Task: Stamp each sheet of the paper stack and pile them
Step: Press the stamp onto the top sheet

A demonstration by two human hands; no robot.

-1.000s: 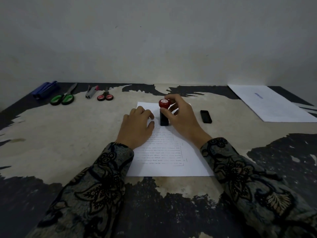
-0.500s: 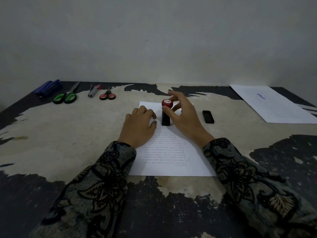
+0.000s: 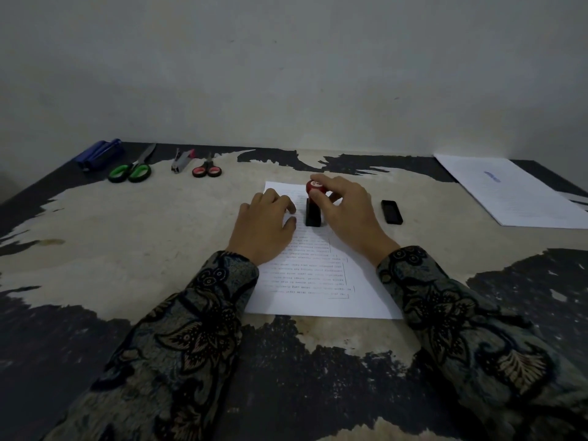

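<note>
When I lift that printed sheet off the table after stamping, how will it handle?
Probably floppy: the printed sheet looks like a thin single page lying flat on the table, so it should droop if lifted by one edge. Likely light and apt to slide, which fits the left hand resting on it while the right hand holds the stamp.
</note>
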